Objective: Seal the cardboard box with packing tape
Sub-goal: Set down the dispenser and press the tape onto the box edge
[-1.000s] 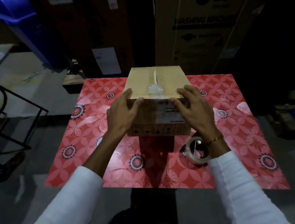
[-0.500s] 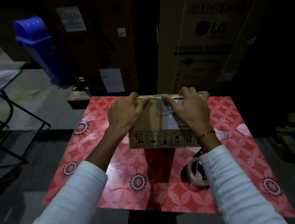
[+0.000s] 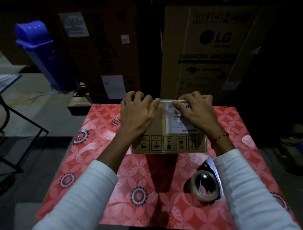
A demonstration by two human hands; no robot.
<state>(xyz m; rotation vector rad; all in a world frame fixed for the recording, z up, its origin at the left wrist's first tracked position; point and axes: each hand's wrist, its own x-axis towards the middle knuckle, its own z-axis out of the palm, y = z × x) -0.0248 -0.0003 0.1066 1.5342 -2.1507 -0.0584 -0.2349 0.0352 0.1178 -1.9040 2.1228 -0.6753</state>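
Note:
A small cardboard box (image 3: 165,131) stands at the far middle of the red flowered table (image 3: 97,147), its near face with a white label and a row of handling symbols turned toward me. My left hand (image 3: 136,111) grips the box's upper left edge. My right hand (image 3: 195,109) grips its upper right edge, thumb pressed on clear tape that runs over the top edge. A roll of clear packing tape (image 3: 204,187) in a dark dispenser lies on the table at the near right, beside my right sleeve. The box's top is hidden from me.
A large LG washing machine carton (image 3: 209,53) and a darker tall carton (image 3: 99,48) stand right behind the table. A blue swing-lid bin (image 3: 40,52) stands at the far left. A black metal frame (image 3: 13,126) is on the floor to the left.
The box has been tipped toward me, so its top no longer shows and its labelled face fills the view. Both hands have slid up to its top edge.

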